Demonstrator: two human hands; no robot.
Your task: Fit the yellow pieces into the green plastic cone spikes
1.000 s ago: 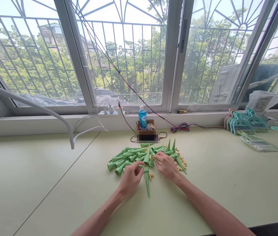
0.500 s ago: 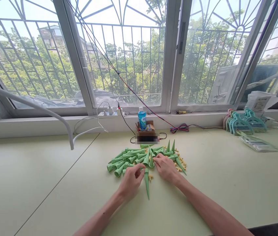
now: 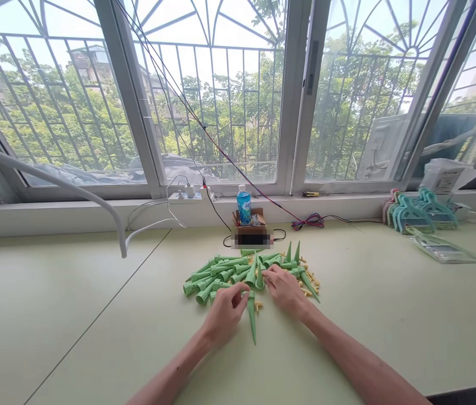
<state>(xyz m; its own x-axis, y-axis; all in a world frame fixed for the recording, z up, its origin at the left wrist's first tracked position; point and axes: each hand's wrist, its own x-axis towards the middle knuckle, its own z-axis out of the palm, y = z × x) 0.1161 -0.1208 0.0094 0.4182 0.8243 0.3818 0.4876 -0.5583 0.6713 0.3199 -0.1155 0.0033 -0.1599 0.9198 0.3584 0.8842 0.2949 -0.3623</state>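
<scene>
My left hand (image 3: 226, 308) is closed in a pinch at the capped end of a green plastic watering spike (image 3: 252, 320), whose tip points toward me. Beside that spike lies a small yellow T-shaped piece (image 3: 258, 306). The fingers of my right hand (image 3: 285, 288) are drawn together by a green spike standing point up (image 3: 259, 277); what they pinch is hidden. Between and behind both hands spreads a pile of green spikes (image 3: 221, 271), with more small yellow pieces (image 3: 311, 278) at its right.
Behind the pile stands a small cardboard box (image 3: 258, 218) with a blue-labelled bottle (image 3: 244, 205). A coiled cable (image 3: 307, 221) lies to its right. Teal and pink plastic items (image 3: 415, 211) stand far right. A white curved tube (image 3: 107, 211) hangs over the table's left.
The whole view has shifted very slightly. Both hands and the green spikes stay in the same places.
</scene>
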